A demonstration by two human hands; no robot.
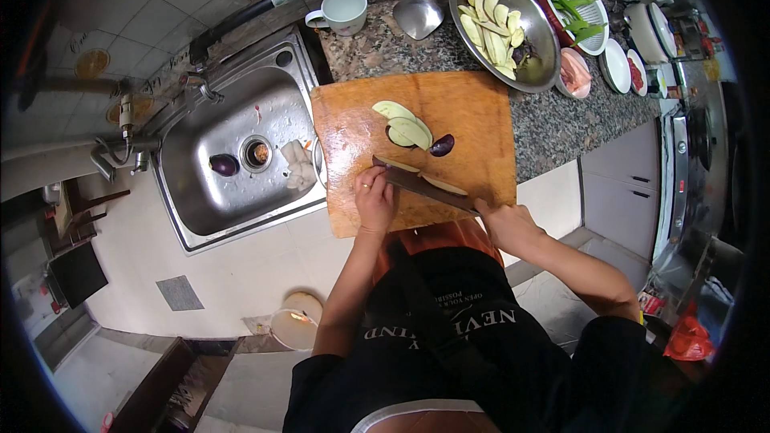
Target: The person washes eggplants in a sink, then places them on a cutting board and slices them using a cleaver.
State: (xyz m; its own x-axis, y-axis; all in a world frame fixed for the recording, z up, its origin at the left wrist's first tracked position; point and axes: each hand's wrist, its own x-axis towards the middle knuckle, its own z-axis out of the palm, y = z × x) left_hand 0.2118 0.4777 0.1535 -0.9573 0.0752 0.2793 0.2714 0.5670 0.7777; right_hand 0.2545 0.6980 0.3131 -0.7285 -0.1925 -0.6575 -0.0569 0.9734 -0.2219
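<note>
My right hand (511,227) grips the handle of a kitchen knife (425,189), its dark blade slanting leftward over the wooden cutting board (473,128). Pale eggplant slices (445,185) lie along the blade's far side. At the blade's left end, the bent fingers of my left hand (374,194) close on a purple-edged piece of eggplant (395,164); the blade partly hides their contact. Farther up the board rest several loose eggplant slices (407,130) and a purple eggplant end (442,145).
Left of the board is a steel sink (200,212) holding a purple eggplant piece (224,164) and a pale wet cloth-like item (300,165). Behind stand a white mug (345,12), a metal scoop (418,16), a steel bowl (549,52) of eggplant slices and a white basket (595,42) of green peppers.
</note>
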